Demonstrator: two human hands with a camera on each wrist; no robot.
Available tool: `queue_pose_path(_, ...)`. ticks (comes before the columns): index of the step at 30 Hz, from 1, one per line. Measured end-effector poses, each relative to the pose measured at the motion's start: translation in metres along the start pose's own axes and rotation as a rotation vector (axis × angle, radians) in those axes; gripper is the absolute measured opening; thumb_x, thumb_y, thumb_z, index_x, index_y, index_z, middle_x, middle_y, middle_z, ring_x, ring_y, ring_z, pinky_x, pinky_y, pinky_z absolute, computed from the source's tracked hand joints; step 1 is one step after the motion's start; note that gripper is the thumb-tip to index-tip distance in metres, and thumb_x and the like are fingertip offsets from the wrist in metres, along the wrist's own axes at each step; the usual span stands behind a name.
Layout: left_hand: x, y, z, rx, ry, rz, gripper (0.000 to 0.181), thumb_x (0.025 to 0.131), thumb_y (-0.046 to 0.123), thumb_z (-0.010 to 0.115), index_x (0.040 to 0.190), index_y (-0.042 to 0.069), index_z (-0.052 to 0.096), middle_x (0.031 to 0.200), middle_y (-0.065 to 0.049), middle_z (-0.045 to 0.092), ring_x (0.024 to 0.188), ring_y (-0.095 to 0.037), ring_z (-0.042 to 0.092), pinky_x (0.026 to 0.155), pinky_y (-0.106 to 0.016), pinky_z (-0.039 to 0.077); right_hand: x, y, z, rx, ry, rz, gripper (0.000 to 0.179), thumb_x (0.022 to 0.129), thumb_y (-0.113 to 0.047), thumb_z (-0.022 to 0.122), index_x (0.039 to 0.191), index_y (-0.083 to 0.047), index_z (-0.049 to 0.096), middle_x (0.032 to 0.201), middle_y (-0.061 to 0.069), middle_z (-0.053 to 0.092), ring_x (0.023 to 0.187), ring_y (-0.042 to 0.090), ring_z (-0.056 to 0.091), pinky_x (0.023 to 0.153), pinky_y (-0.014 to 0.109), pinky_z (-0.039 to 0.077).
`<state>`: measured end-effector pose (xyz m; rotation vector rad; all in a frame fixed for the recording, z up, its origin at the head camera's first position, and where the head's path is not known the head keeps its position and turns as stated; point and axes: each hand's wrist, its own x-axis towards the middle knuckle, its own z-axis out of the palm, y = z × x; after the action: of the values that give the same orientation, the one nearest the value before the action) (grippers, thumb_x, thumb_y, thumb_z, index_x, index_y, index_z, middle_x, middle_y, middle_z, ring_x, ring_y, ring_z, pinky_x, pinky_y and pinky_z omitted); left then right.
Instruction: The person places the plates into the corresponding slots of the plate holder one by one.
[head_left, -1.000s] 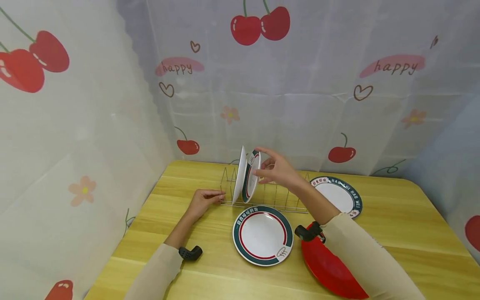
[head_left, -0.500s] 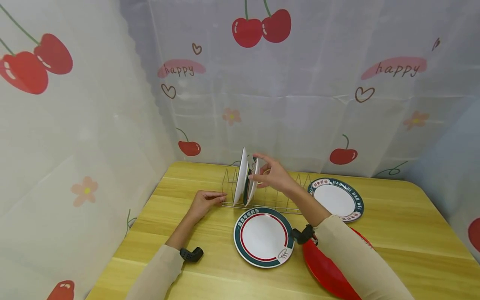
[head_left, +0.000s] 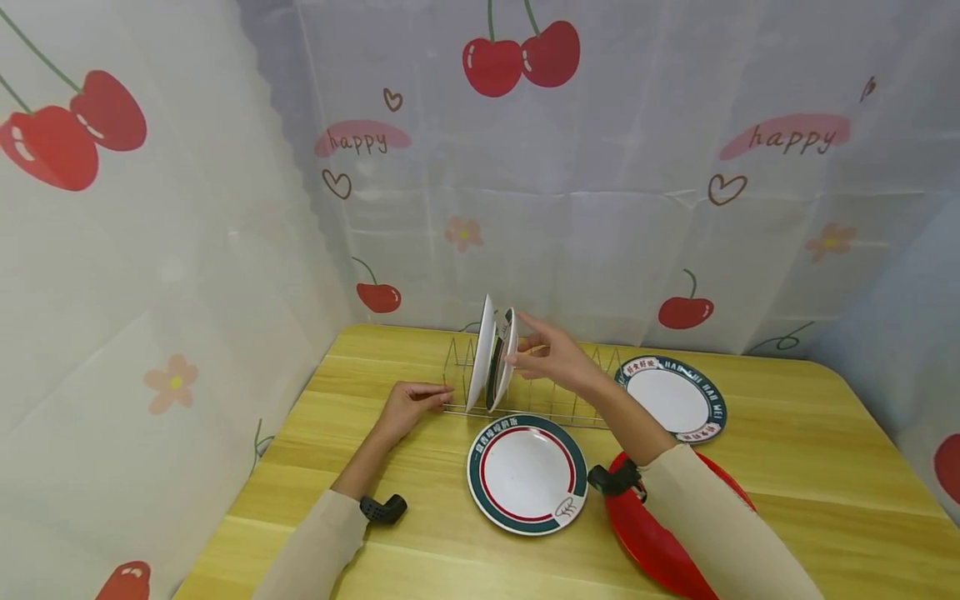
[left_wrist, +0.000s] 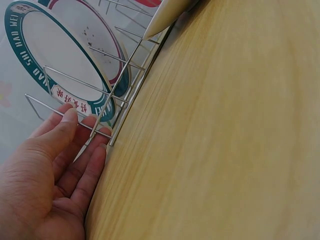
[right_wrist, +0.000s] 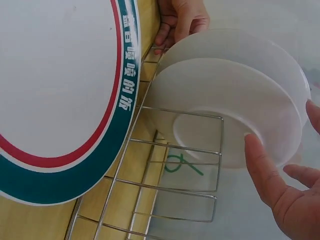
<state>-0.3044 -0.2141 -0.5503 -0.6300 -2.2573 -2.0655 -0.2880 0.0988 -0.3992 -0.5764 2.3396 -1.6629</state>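
Two white plates stand on edge in the wire dish rack (head_left: pixel 558 414), the left plate (head_left: pixel 478 367) leaning slightly and the right plate (head_left: pixel 506 367) close beside it. My left hand (head_left: pixel 408 408) holds the rack's left end; in the left wrist view its thumb and fingers (left_wrist: pixel 97 150) close around the end wires. At the right plate is my right hand (head_left: pixel 558 360), fingers spread and relaxed. The right wrist view shows the thumb (right_wrist: pixel 260 165) over the plate's pale underside (right_wrist: pixel 210 90), nothing gripped.
A green-and-red-rimmed plate (head_left: pixel 528 475) lies flat before the rack. Right of the rack lies another green-rimmed plate (head_left: pixel 667 400). A red dish (head_left: pixel 652 533) sits partly under the right forearm. A cherry-print curtain (head_left: pixel 570 250) hangs behind the wooden table (head_left: pixel 435 517).
The right plate has gone down into the rack and tilted more upright beside the first one. My right hand has loosened from it and shifted slightly right. The left hand keeps its place.
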Motion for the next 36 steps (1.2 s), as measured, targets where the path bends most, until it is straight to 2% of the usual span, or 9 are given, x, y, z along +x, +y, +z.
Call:
queue_pose_path(5, -0.001, -0.001, 0.000, -0.002, -0.006, -0.003, 0.021, 0.094, 0.002, 0.070, 0.111, -0.010, 0.074, 0.109, -0.025, 0.072, 0.089, -0.019, 0.076, 0.076, -0.035, 0.064, -0.029, 0.005, -0.008, 0.006, 0.023, 0.018, 0.075, 0.096, -0.023, 0.074, 0.160, -0.018, 0.034, 0.136, 0.026, 0.054, 0.115, 0.037, 0.063, 0.094, 0.054, 0.057)
queue_pose_path(11, -0.001, 0.000, -0.001, -0.008, -0.005, 0.011, 0.022, 0.094, 0.002, 0.071, 0.111, -0.011, 0.073, 0.110, -0.024, 0.072, 0.089, -0.019, 0.076, 0.076, -0.035, 0.064, -0.068, 0.006, -0.020, -0.081, 0.060, 0.025, 0.067, 0.095, -0.028, 0.073, 0.154, -0.013, 0.044, 0.135, 0.021, 0.059, 0.119, 0.035, 0.062, 0.092, 0.045, 0.060)
queue_pose_path(16, -0.001, -0.001, -0.003, -0.008, -0.002, 0.010, 0.021, 0.094, 0.002, 0.071, 0.111, -0.011, 0.074, 0.110, -0.023, 0.073, 0.089, -0.019, 0.076, 0.076, -0.035, 0.064, -0.101, 0.010, -0.031, -0.135, 0.094, 0.039, 0.065, 0.094, -0.029, 0.074, 0.152, -0.017, 0.047, 0.134, 0.017, 0.061, 0.120, 0.034, 0.061, 0.091, 0.041, 0.060)
queue_pose_path(20, 0.000, -0.002, -0.002, -0.016, -0.010, 0.004, 0.021, 0.093, 0.001, 0.071, 0.111, -0.011, 0.073, 0.110, -0.024, 0.072, 0.089, -0.019, 0.076, 0.077, -0.035, 0.064, -0.127, 0.020, -0.042, -0.166, 0.136, 0.029, 0.063, 0.095, -0.029, 0.074, 0.151, -0.017, 0.048, 0.132, 0.015, 0.062, 0.118, 0.033, 0.061, 0.086, 0.030, 0.060)
queue_pose_path(25, 0.002, -0.001, 0.000, -0.004, -0.019, -0.003, 0.022, 0.094, 0.002, 0.071, 0.112, -0.011, 0.073, 0.110, -0.024, 0.072, 0.090, -0.020, 0.076, 0.078, -0.037, 0.064, -0.160, 0.030, -0.058, -0.160, 0.186, 0.066, 0.061, 0.097, -0.028, 0.071, 0.152, -0.014, 0.047, 0.134, 0.018, 0.060, 0.118, 0.035, 0.060, 0.082, 0.029, 0.061)
queue_pose_path(29, 0.003, 0.001, 0.001, -0.002, -0.014, -0.013, 0.021, 0.093, 0.001, 0.071, 0.111, -0.011, 0.073, 0.110, -0.026, 0.072, 0.089, -0.019, 0.076, 0.077, -0.036, 0.064, -0.180, 0.041, -0.073, -0.141, 0.198, 0.129, 0.062, 0.098, -0.029, 0.069, 0.153, -0.013, 0.044, 0.138, 0.021, 0.057, 0.115, 0.024, 0.062, 0.079, 0.034, 0.063)
queue_pose_path(32, 0.002, 0.001, 0.000, -0.008, -0.005, -0.024, 0.021, 0.093, 0.002, 0.072, 0.110, -0.010, 0.074, 0.111, -0.026, 0.072, 0.089, -0.020, 0.076, 0.077, -0.036, 0.064, -0.190, 0.052, -0.088, -0.137, 0.194, 0.146, 0.062, 0.099, -0.028, 0.068, 0.153, -0.011, 0.043, 0.139, 0.023, 0.056, 0.109, 0.009, 0.063, 0.079, 0.036, 0.064)
queue_pose_path(36, 0.000, 0.001, 0.000, 0.002, 0.011, -0.032, 0.020, 0.093, 0.003, 0.073, 0.109, -0.009, 0.075, 0.109, -0.022, 0.073, 0.090, -0.020, 0.076, 0.078, -0.036, 0.064, -0.201, 0.065, -0.103, -0.153, 0.204, 0.158, 0.061, 0.101, -0.028, 0.066, 0.153, -0.006, 0.042, 0.137, 0.026, 0.056, 0.103, 0.000, 0.062, 0.079, 0.036, 0.063)
